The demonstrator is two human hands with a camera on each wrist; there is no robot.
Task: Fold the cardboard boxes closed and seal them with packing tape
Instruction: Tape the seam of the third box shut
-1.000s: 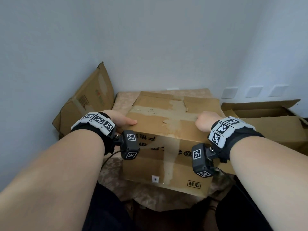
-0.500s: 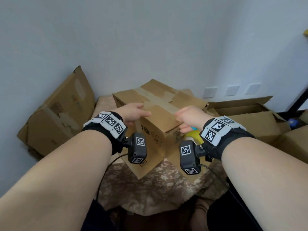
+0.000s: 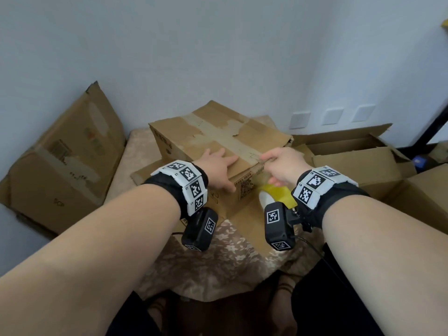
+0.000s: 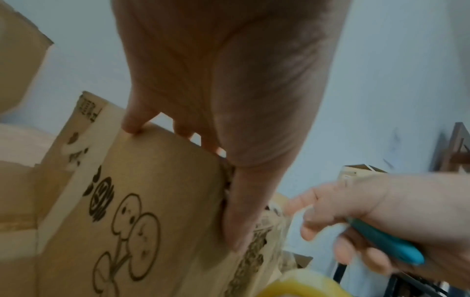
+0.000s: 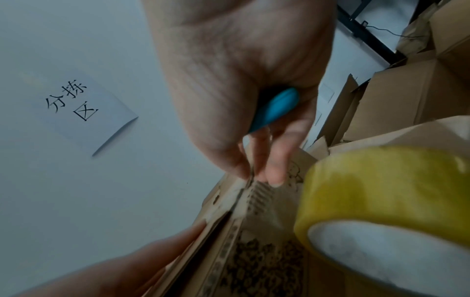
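Note:
A brown cardboard box [image 3: 218, 132] with its flaps shut and an old tape strip along the seam sits on the table. My left hand [image 3: 219, 161] lies flat on its near top corner, fingers straight, thumb down the side; the left wrist view shows the fingertips [image 4: 132, 124] on the top edge. My right hand [image 3: 266, 158] pinches a tape end at the box's near edge and keeps a blue tool [image 5: 274, 108] tucked in its palm. A yellow tape roll [image 3: 278, 194] hangs just under that hand, close to the right wrist camera [image 5: 381, 191].
A closed box [image 3: 65, 161] leans against the left wall. Open boxes [image 3: 351, 151] crowd the right side. The table has a patterned cloth [image 3: 230, 258]. A paper sign [image 5: 81, 108] hangs on the wall.
The box has turned so a corner faces me. My left hand moved from its left side onto the top. My right hand came to the near edge with the tape roll.

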